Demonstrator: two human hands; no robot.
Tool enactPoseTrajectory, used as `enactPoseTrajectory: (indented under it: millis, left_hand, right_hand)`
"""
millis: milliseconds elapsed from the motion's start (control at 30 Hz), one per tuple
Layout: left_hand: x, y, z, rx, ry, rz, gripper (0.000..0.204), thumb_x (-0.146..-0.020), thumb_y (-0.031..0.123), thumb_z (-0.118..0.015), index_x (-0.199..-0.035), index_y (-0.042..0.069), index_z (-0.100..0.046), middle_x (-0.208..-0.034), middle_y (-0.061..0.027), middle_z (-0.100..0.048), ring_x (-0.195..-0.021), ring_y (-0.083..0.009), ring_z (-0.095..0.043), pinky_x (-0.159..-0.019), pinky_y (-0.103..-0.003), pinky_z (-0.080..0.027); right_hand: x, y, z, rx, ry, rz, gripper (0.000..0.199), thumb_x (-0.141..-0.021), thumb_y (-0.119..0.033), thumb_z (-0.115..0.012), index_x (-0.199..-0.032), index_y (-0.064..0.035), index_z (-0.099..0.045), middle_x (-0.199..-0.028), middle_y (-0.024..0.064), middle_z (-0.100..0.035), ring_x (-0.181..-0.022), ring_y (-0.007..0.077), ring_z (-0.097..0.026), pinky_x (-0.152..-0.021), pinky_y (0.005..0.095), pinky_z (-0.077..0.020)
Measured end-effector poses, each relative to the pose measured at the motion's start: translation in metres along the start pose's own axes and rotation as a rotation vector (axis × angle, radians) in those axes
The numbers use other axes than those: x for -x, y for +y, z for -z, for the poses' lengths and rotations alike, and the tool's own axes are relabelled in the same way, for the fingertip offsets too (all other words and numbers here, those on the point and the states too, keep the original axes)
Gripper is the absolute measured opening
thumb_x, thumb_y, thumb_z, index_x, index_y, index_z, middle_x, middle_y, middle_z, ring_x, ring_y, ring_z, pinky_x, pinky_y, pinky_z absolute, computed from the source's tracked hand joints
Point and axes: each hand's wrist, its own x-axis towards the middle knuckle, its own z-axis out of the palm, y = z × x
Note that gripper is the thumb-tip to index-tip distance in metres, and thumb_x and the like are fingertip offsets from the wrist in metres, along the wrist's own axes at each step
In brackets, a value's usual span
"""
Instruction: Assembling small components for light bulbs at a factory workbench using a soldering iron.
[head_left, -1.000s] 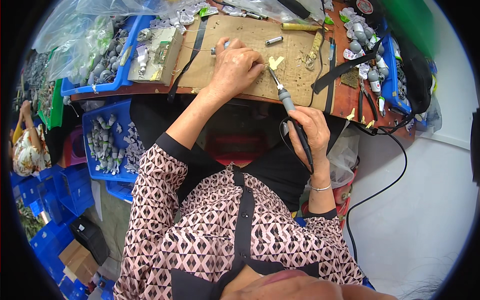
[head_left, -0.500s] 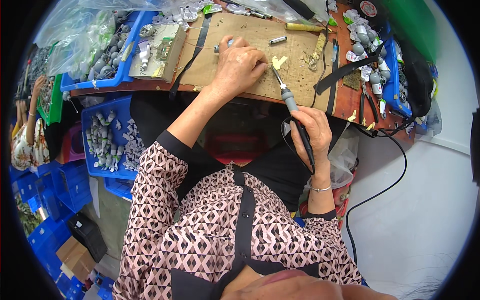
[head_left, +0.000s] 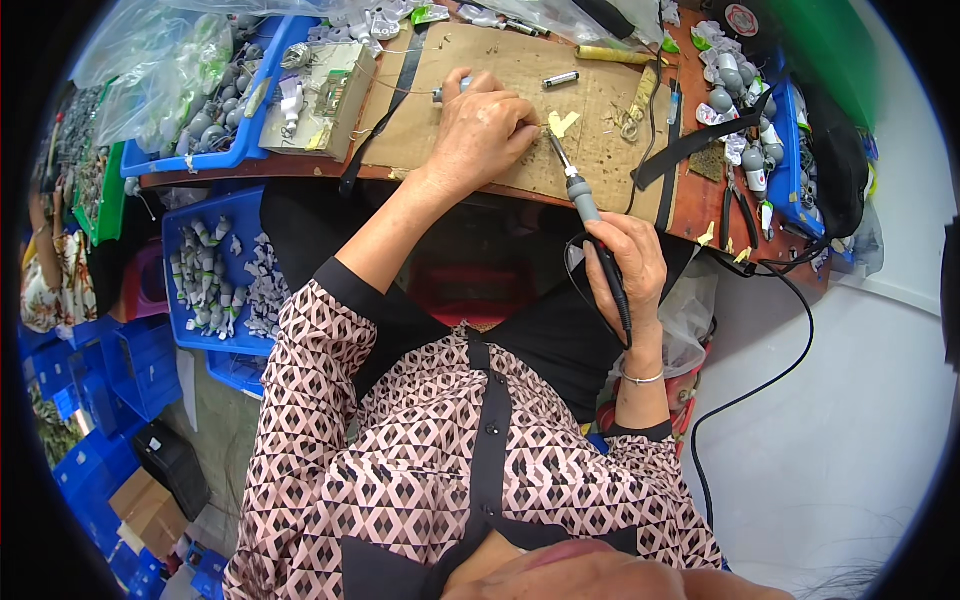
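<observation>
My left hand (head_left: 478, 130) is closed over the cardboard mat (head_left: 420, 140), its fingers curled round a small grey-blue rounded piece (head_left: 464, 84) that shows only past the knuckles. A thin wire runs leftward from near that piece. In my right hand (head_left: 628, 262) is a soldering iron (head_left: 580, 195), held like a pen with its dark cord trailing down. Its metal tip points up and left, near the thumb of my left hand and beside a pale yellow scrap (head_left: 564, 123). Whether the tip touches anything is too small to tell. A short silver-and-black cylinder (head_left: 560, 79) lies beyond.
On the left stands a blue bin (head_left: 248, 142) of grey bulbs, beside a pale block (head_left: 318, 125). At right are pliers (head_left: 738, 205), a black strap (head_left: 690, 140) and another blue bin (head_left: 800, 185). A lower blue tray (head_left: 235, 345) holds bulb parts. Another person's arm (head_left: 45, 235) shows far left.
My hands and the soldering iron keep almost the same pose; the whole view has shifted slightly. The other person's arm at far left has moved outward and down.
</observation>
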Motion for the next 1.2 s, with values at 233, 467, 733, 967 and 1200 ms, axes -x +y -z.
enactPoseTrajectory:
  millis: [233,467,733,967,1200]
  left_hand:
    - [0.0001,0.0004,-0.0002,-0.007,0.007,-0.005,0.01,-0.08,0.021,-0.076,-0.08,0.012,-0.075,-0.076,-0.0022,-0.07,-0.093,-0.0206,-0.062,-0.108,-0.05,-0.028]
    - [0.0002,0.0,-0.0011,-0.016,0.013,0.0,0.01,-0.081,0.021,-0.076,-0.08,0.012,-0.076,-0.075,-0.002,-0.07,-0.093,-0.0203,-0.063,-0.108,-0.05,-0.028]
    - [-0.0002,-0.0002,-0.001,-0.008,0.02,-0.009,0.009,-0.081,0.022,-0.076,-0.08,0.013,-0.076,-0.075,-0.0017,-0.07,-0.094,-0.0198,-0.063,-0.107,-0.051,-0.028]
    - [0.0003,-0.001,-0.0019,-0.007,0.022,-0.003,0.009,-0.08,0.022,-0.076,-0.079,0.013,-0.075,-0.074,-0.0015,-0.07,-0.094,-0.0197,-0.063,-0.108,-0.051,-0.028]
    - [-0.0003,-0.0003,-0.0024,-0.005,0.023,-0.005,0.009,-0.081,0.022,-0.075,-0.078,0.013,-0.075,-0.074,-0.0006,-0.069,-0.094,-0.0195,-0.063,-0.107,-0.052,-0.028]
  right_hand:
    - [0.0002,-0.0016,0.0005,0.003,-0.011,0.001,0.039,-0.076,0.007,-0.073,-0.111,-0.0049,-0.066,-0.106,0.0136,-0.069,-0.094,0.0306,-0.066,-0.083,0.0377,-0.0527]
    - [0.0011,-0.0021,0.0013,0.009,-0.01,-0.003,0.038,-0.075,0.008,-0.073,-0.111,-0.0044,-0.066,-0.107,0.0138,-0.069,-0.094,0.0307,-0.066,-0.083,0.0379,-0.0529]
    - [0.0022,-0.0027,0.0014,0.015,-0.011,-0.018,0.038,-0.076,0.007,-0.073,-0.111,-0.0048,-0.066,-0.107,0.0137,-0.069,-0.094,0.0304,-0.066,-0.083,0.0379,-0.0529]
    - [0.0024,-0.0036,0.0009,0.014,-0.011,-0.016,0.038,-0.076,0.007,-0.074,-0.111,-0.0049,-0.066,-0.107,0.014,-0.069,-0.094,0.0303,-0.066,-0.083,0.0378,-0.0529]
    - [0.0003,-0.0032,0.0002,0.012,-0.009,-0.013,0.038,-0.076,0.008,-0.074,-0.111,-0.0049,-0.066,-0.106,0.0139,-0.069,-0.094,0.0305,-0.066,-0.082,0.0376,-0.0528]
